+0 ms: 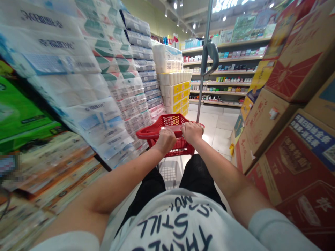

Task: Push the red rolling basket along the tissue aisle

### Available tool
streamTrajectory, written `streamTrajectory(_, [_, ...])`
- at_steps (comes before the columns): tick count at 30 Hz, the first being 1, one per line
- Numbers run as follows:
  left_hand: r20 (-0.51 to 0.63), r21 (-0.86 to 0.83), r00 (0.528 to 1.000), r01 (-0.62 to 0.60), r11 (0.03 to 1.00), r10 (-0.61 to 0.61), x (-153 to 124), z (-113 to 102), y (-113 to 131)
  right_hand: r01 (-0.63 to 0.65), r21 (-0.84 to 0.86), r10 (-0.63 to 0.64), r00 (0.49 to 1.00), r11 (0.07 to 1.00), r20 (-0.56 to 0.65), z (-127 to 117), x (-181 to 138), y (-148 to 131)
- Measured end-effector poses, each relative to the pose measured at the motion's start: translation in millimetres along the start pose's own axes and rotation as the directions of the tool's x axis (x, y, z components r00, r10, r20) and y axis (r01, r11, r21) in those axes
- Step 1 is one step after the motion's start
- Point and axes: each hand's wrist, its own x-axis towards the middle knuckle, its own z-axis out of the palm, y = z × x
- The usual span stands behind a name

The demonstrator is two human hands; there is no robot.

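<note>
A red plastic shopping cart basket stands in the aisle straight ahead of me. Its near handle bar is gripped by both hands. My left hand is closed over the bar on the left side, knuckles up. My right hand is closed over it on the right side. A grey pole with a curved grey hook rises from the cart's far right corner. The basket looks empty from here, though its bottom is mostly hidden by the hands.
Stacked packs of toilet paper and tissue wall the left side. Cardboard boxes, red and brown, are piled high on the right. Store shelves with small goods cross the far end. The white tile floor runs between.
</note>
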Motion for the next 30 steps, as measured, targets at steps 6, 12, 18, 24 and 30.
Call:
streamTrajectory(6, [-0.053,-0.153,0.998,0.008,0.988,-0.016,4,9,-47,-0.01,0.052,0.008,0.999,0.999,0.041,-2,4,-4])
streamTrajectory(12, [-0.079,-0.184,0.965,0.231,0.955,-0.248,8,32,-46,0.166,0.176,-0.15,0.983,0.97,-0.103,3,-14,-51])
streamTrajectory(18, [-0.099,-0.2,0.953,0.263,0.944,-0.286,6,30,-38,0.199,0.242,-0.201,0.979,0.949,-0.017,3,0,-44])
streamTrajectory(24, [-0.115,-0.211,0.957,0.237,0.948,-0.265,5,26,-34,0.319,0.228,-0.321,0.947,0.92,-0.034,-5,-5,-51])
streamTrajectory(30, [-0.186,-0.258,0.94,0.234,0.937,-0.286,5,30,-35,0.126,0.201,-0.128,0.992,0.972,-0.003,-5,-4,-47])
